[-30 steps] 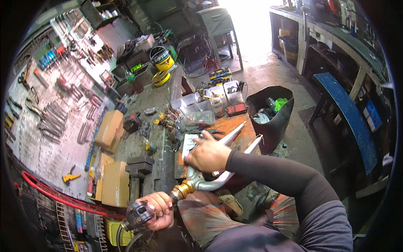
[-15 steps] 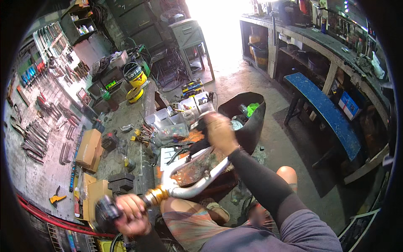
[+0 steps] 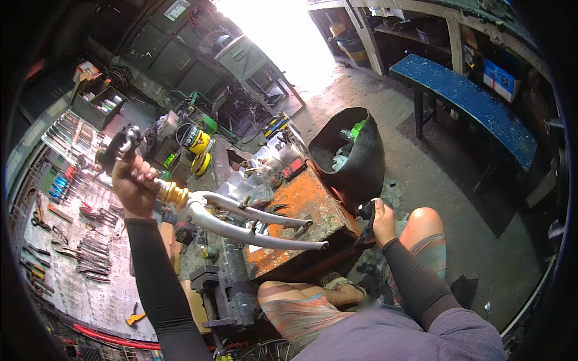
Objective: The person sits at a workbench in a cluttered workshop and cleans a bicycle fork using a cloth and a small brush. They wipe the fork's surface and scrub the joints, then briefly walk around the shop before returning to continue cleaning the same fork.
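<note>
My left hand [image 3: 133, 183] is raised and closed round the upper tube of a silver bicycle fork [image 3: 218, 231]. A black stem [image 3: 117, 147] tops the tube, above my fingers. Gold headset rings [image 3: 174, 194] sit between my hand and the fork crown. Both fork legs point right, over an orange worn workbench top [image 3: 313, 207]. Low on the right, near my knee, my right hand [image 3: 383, 222] is closed on a dark, limp thing that looks like a black cloth [image 3: 364, 233]; its exact shape is hard to make out.
Right of the bench stands a black bin [image 3: 355, 162] with scraps inside. A blue bench [image 3: 469, 108] lies farther right. A vise [image 3: 208, 289] is below the fork. Hand tools [image 3: 90, 256] hang on the left board; a yellow bucket [image 3: 195, 138] stands behind.
The fork has swung up and left with my left hand, its legs now free of my right arm. My right hand has dropped down and right, away from the fork. The view has turned.
</note>
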Available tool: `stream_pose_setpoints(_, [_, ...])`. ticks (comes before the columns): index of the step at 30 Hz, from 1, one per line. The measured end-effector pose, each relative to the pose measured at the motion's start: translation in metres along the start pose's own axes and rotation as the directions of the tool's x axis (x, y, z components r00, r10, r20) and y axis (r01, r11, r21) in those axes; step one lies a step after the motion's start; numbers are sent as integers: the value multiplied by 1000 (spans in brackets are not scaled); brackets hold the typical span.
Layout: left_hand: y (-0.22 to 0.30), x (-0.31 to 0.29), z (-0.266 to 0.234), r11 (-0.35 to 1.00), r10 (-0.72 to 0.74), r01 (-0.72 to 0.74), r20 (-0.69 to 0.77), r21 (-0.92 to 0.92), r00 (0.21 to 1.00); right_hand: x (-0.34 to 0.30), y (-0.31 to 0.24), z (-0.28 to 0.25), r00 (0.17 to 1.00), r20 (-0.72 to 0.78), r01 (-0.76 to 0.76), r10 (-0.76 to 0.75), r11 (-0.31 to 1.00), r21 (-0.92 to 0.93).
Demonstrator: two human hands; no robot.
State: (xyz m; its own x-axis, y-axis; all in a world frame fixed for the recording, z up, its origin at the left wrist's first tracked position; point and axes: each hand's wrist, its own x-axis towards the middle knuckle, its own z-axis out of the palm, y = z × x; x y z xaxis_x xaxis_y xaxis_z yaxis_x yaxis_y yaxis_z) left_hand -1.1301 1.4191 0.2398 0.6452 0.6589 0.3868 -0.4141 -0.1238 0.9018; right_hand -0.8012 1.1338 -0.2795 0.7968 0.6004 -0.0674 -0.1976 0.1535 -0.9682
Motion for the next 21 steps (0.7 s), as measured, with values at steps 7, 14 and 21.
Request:
stream_pose_setpoints(7, [-18, 29, 76, 975, 100, -72, -124, 211, 987, 23, -77, 76, 955, 178, 155, -237, 910, 385])
stream_pose_setpoints(14, [-33, 27, 103, 944, 201, -98, -312, 315, 929, -55, -108, 185, 679, 367, 644, -636, 756, 117])
stream_pose_setpoints(21, [-30, 24, 93, 946, 208, -122, -272, 301, 939, -20, -7, 128, 616, 568, 750, -546, 626, -213])
